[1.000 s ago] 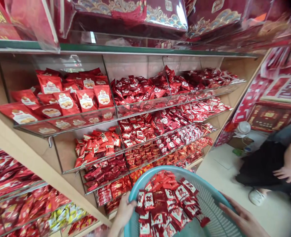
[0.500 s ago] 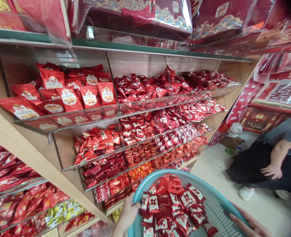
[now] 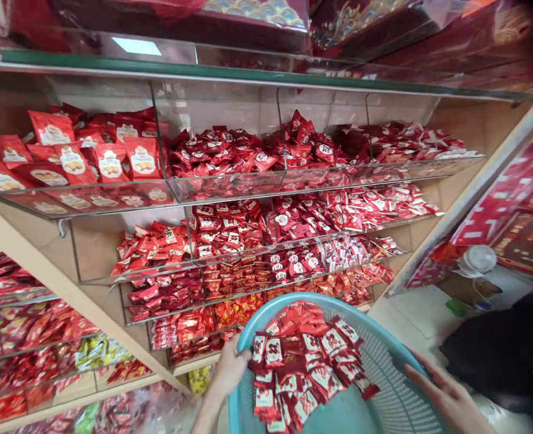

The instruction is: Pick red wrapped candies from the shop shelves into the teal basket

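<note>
A teal plastic basket (image 3: 386, 328) with perforated sides is at the bottom centre, just in front of the shelves. Many small red and white candy packets (image 3: 306, 374) lie heaped toward its left and far side, and part of its smooth bottom shows. My left hand (image 3: 230, 367) is closed round the basket's left rim, its fingertips partly hidden. On the opposite side, my right hand (image 3: 442, 389) grips the right rim, with its thumb on the inner side and its fingers along the outside.
Tilted clear shelves (image 3: 230, 187) hold red packets in divided bins. Large red biscuit packets (image 3: 108, 160) fill the upper left bin. A wooden upright (image 3: 67, 301) separates another candy rack at left. A person in dark clothing (image 3: 496, 349) is at right, near a white round object (image 3: 478, 260).
My view has shifted right and closer to the shelves. The basket has moved with me, both hands staying on its rim. The person at right has slipped partly out of view.
</note>
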Demonstrator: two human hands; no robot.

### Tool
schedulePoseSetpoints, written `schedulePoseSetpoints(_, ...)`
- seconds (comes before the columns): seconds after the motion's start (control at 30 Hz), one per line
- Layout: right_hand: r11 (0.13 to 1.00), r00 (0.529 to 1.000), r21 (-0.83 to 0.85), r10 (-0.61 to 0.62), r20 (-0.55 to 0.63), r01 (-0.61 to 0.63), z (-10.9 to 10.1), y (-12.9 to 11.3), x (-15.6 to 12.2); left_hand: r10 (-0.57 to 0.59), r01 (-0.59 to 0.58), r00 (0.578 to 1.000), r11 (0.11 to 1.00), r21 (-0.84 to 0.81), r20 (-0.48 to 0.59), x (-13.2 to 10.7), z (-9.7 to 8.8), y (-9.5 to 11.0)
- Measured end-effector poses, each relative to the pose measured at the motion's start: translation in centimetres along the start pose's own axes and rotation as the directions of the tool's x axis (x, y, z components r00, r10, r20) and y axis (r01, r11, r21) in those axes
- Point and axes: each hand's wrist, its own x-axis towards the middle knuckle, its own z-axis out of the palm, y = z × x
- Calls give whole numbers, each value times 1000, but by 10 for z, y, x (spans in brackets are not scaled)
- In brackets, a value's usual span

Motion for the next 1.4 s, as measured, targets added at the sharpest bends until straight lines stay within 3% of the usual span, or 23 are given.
schedulePoseSetpoints(0.23, 996, 991, -2, -85, 104, 86, -46, 18, 78, -34, 30, 995, 999, -44, -91, 3, 63, 15)
schedulePoseSetpoints(0.43, 995, 985, -23, -95, 142, 100, -52, 14, 113, -48, 45, 977, 999, -17, -208, 3, 86, 18)
schedulePoseSetpoints(0.7, 996, 982, -11, -87, 170, 90, -44, 13, 128, -102, 116, 953, 993, 35, -287, 0, 87, 28)
schedulePoseSetpoints(0.87, 993, 977, -14, -114, 178, 119, -34, 5, 132, -107, 108, 960, 994, -10, -259, 0, 82, 32)
schedulePoseSetpoints(1.23, 997, 985, -55, -44, 165, 54, -28, 25, 116, -115, 117, 968, 993, -1, -221, 12, 68, 10)
schedulePoseSetpoints(1.4, 998, 986, -53, -32, 161, 41, -22, 23, 103, -71, 73, 980, 997, 4, -184, 10, 56, 4)
